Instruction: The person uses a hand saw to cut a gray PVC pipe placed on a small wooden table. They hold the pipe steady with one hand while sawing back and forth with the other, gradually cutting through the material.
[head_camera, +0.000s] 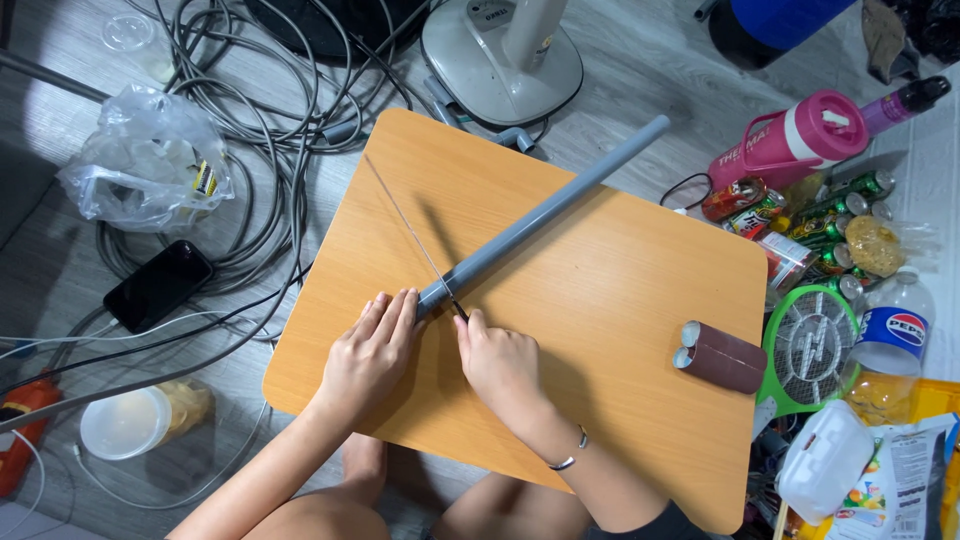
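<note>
Bare knees and forearms sit at the bottom edge, cut off by the frame. Left hand (372, 345) lies flat, fingers together, pressing the near end of the pipe (545, 215) onto the worktop (620, 330). Right hand (497, 362) is closed round a handle, mostly hidden under the fingers; only a dark bit shows by the thumb. From there a thin metal blade (400, 215) runs up-left, very fine, hard to make out vs. the wood grain; can't tell what sort of tool it is.

Pipe: grey plastic, round, long, lying diagonally w/ its far end past the worktop's top edge. Its near end sits between the two hands, touching the left fingertips, w/ the right hand just beside.

Worktop: smooth orange-brown wood laminate, rounded corners, low on the floor. Sandpaper roll (722, 356), dark brown, curled into a double scroll, lies on its right side, well apart from the hands.

Silver bracelet (570, 455) on right wrist. Left of worktop: tangled grey cables (250, 110), black phone (158, 285), crinkled clear bag (145, 160). Right: pink bottle (790, 140), green racket (808, 345) partly under the edge.
</note>
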